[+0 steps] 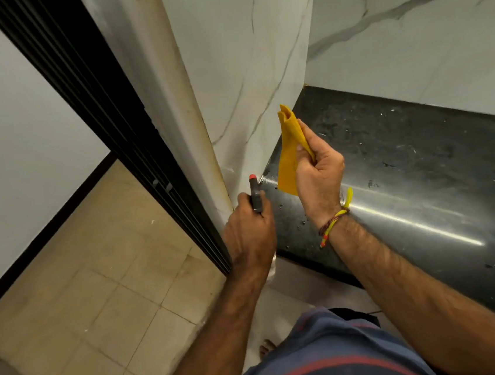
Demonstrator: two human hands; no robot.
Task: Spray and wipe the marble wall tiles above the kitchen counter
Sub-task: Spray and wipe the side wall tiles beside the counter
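Note:
My left hand (pixel 249 233) grips a spray bottle (pixel 255 194) with a dark head and a red nozzle tip; the nozzle points at the bottom of the white marble side wall (pixel 237 75). Most of the bottle is hidden under the hand. My right hand (pixel 319 173) pinches a folded yellow cloth (pixel 290 152) and holds it up just off that wall, over the black counter (pixel 406 170). A second marble wall (pixel 422 31) with grey veins runs behind the counter.
Water drops dot the counter's left end near my hands. A cream corner post (pixel 170 103) and a black door frame (pixel 102 95) stand left of the marble. Beige floor tiles (pixel 98 294) lie below left. A thread bracelet circles my right wrist.

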